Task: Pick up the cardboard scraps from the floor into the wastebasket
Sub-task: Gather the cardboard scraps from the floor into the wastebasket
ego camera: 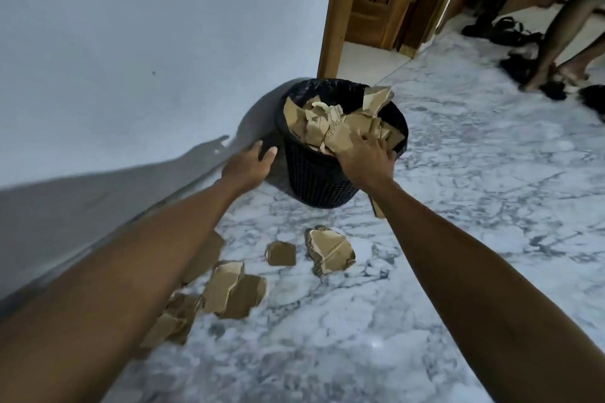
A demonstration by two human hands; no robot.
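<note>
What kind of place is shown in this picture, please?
Probably a hallway inside a home: a marble-patterned floor, a wooden door frame, and shoes left by the doorway. A black wastebasket stands against the wall.

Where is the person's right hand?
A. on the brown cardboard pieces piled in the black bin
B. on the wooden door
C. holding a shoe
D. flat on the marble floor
A: the right hand rests on the brown torn cardboard scraps heaped in the black mesh wastebasket, while more scraps lie on the grey-veined marble floor.
</note>
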